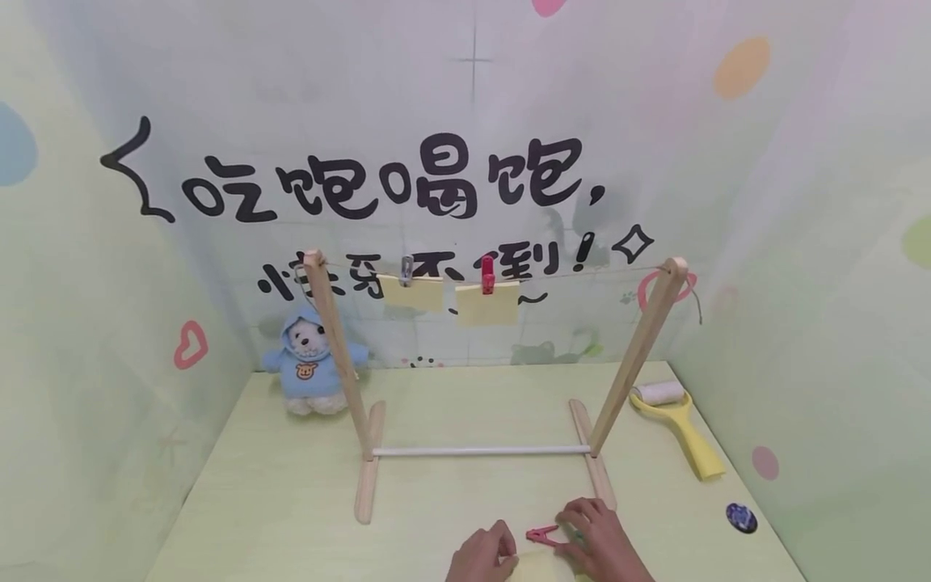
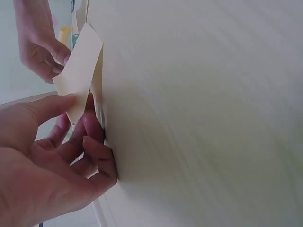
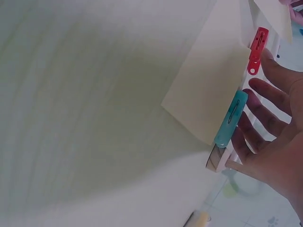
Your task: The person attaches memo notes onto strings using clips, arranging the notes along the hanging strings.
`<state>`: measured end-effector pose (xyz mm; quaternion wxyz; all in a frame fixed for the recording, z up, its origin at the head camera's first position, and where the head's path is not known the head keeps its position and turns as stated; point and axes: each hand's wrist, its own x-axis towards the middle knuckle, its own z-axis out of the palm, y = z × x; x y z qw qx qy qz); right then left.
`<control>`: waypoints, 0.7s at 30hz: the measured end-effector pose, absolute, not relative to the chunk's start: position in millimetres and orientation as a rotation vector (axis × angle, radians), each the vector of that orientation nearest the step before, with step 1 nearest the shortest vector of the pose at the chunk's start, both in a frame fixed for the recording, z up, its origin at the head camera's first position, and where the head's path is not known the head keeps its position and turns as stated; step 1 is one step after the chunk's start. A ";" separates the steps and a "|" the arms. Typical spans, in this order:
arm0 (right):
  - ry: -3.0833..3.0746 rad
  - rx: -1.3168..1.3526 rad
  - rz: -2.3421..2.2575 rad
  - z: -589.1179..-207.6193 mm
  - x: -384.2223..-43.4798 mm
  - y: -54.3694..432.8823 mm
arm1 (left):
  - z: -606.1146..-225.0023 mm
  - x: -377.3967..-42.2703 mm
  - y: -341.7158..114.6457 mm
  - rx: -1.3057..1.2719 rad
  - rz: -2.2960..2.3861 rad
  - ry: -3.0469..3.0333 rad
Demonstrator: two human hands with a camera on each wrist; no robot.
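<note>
My left hand [image 1: 480, 556] pinches a pale yellow slip of paper [image 2: 79, 66] between thumb and fingers, just above the tabletop. To its right, my right hand [image 1: 600, 540] hovers by a red clothespin [image 3: 258, 49] and a teal clothespin [image 3: 231, 118], its fingers spread and loosely bent. In the right wrist view a fingertip is very near the red clothespin; whether it touches is unclear. Another yellow paper [image 3: 206, 85] lies on the table beside the teal clothespin. In the head view the papers are partly cut off by the lower edge.
Beyond the hands stands a wooden rack [image 1: 640, 364] with a string across its top. A grey clip [image 1: 406, 271] and a red clip [image 1: 488, 275] hold yellow papers there. A plush toy [image 1: 309, 368], a yellow-handled roller [image 1: 687, 432] and a dark blue disc [image 1: 741, 517] stand around it.
</note>
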<state>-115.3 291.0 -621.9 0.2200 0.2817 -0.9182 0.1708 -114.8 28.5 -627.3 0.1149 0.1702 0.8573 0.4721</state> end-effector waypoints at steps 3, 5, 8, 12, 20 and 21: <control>-2.519 0.797 0.460 -624.6 -113.9 290.7 | -644.0 -117.5 27.9 0.508 1.397 2.556; -2.513 0.802 0.463 -626.1 -112.6 290.9 | -654.3 -118.4 28.1 0.514 1.420 2.595; -2.504 0.795 0.474 -627.4 -111.3 290.9 | -659.7 -118.7 28.1 0.527 1.488 2.657; -2.486 0.776 0.471 -629.5 -111.9 289.0 | -650.8 -117.2 26.5 0.516 1.600 2.674; -2.459 0.746 0.450 -634.0 -111.5 282.8 | -659.9 -125.1 26.1 0.348 1.597 2.587; -2.455 0.743 0.458 -634.5 -111.8 282.6 | -662.9 -126.1 26.3 0.352 1.631 2.589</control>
